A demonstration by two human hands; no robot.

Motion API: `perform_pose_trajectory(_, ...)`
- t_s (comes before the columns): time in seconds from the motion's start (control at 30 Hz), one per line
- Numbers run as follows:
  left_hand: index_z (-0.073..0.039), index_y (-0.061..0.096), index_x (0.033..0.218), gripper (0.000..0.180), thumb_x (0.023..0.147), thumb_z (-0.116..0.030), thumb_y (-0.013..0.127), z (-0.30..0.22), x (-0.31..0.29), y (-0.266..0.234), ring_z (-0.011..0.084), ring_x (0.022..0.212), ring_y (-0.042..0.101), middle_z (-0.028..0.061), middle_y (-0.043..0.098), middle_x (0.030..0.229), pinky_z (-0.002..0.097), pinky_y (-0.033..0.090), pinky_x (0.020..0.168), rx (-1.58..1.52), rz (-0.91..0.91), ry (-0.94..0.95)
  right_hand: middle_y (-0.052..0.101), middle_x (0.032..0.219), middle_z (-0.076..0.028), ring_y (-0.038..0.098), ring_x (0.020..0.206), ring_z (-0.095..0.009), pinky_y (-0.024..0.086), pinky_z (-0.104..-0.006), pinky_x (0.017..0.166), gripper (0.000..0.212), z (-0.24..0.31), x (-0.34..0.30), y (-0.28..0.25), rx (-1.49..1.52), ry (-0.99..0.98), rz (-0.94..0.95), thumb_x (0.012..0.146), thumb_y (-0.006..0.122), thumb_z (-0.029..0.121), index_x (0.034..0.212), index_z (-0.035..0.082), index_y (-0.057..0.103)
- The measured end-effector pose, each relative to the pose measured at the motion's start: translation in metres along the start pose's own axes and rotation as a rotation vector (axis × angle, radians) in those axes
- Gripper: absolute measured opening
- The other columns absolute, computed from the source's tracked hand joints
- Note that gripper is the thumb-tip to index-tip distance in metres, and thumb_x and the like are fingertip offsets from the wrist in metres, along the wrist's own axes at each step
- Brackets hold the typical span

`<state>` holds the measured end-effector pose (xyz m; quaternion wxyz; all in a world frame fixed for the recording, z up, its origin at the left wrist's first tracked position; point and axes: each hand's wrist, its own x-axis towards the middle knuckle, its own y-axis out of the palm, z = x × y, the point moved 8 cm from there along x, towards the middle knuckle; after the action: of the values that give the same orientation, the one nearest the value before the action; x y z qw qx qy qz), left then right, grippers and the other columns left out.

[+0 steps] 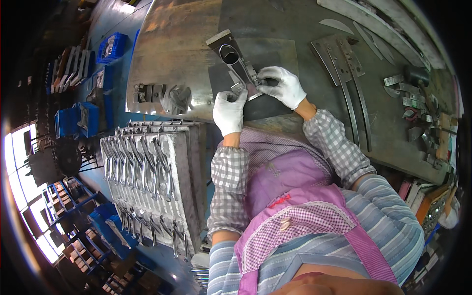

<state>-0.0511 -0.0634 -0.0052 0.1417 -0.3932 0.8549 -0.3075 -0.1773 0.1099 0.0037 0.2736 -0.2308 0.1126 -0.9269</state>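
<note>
On the metal worktable stands a metal fixture (236, 61) with a round, tube-like opening at its far end. My left hand (229, 113), in a white glove, is at the fixture's near left side. Its thumb and fingers are pinched on a small metal piece (237, 88). Against the right side of the fixture is my gloved right hand (283, 87), fingers curled and pinched together. What those fingers hold, if anything, is hidden. Under the fixture lies a dark flat plate (278, 55).
Left of my hands are a crumpled pale glove or cloth (176, 100) and a small metal block (149, 93). Long metal strips on a hinged tool (344, 73) lie right. A rack of shiny curved parts (142, 162) stands beside the table's near left edge. Blue crates (112, 47) sit beyond.
</note>
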Motion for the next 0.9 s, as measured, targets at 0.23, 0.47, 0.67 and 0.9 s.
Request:
perform_pose_trajectory(0.23, -0.004, 0.068, 0.085, 0.037, 0.076, -0.036, 0.084, -0.005, 0.005, 0.005, 0.0250, 0.071, 0.066, 0.0098, 0.068, 0.078, 0.0355, 0.052, 0.071, -0.097, 0.082, -0.024, 0.071, 0.104, -0.008, 0.068, 0.096, -0.025, 0.054, -0.0341, 0.087, 0.021, -0.009, 0.004, -0.002, 0.015, 0.097, -0.052, 0.078, 0.080, 0.009, 0.098, 0.007, 0.074)
perform_pose_trajectory(0.47, -0.005, 0.068, 0.096, 0.035, 0.080, -0.033, 0.081, -0.002, -0.008, -0.014, 0.0293, 0.082, 0.069, 0.0131, 0.070, 0.090, 0.0385, 0.054, 0.075, 0.069, 0.024, -0.020, 0.073, 0.106, -0.012, 0.070, 0.089, -0.015, 0.056, -0.0276, 0.079, 0.040, 0.005, 0.019, 0.020, 0.337, 0.414, 0.125, 0.086, 0.078, 0.015, 0.121, -0.001, 0.068)
perform_pose_trajectory(0.67, 0.000, 0.061, 0.120, 0.039, 0.089, -0.021, 0.070, -0.012, -0.064, -0.103, 0.0341, 0.102, 0.067, 0.0197, 0.067, 0.106, 0.0395, 0.052, 0.090, -0.289, -0.195, 0.145, 0.073, 0.100, -0.015, 0.069, 0.085, -0.034, 0.055, -0.0402, 0.077, 0.036, 0.080, -0.024, 0.117, -0.185, -0.116, 0.331, 0.084, 0.075, 0.024, 0.116, 0.007, 0.070)
perform_pose_trajectory(0.9, -0.002, 0.062, 0.127, 0.035, 0.095, -0.015, 0.057, 0.132, -0.225, -0.394, 0.0334, 0.099, 0.070, 0.0218, 0.070, 0.112, 0.0391, 0.054, 0.086, 0.116, -0.598, -0.257, 0.071, 0.103, -0.013, 0.069, 0.088, -0.033, 0.055, -0.0367, 0.078, 0.031, 0.145, -0.079, 0.182, -0.021, -0.147, 0.926, 0.085, 0.072, 0.018, 0.114, 0.010, 0.071)
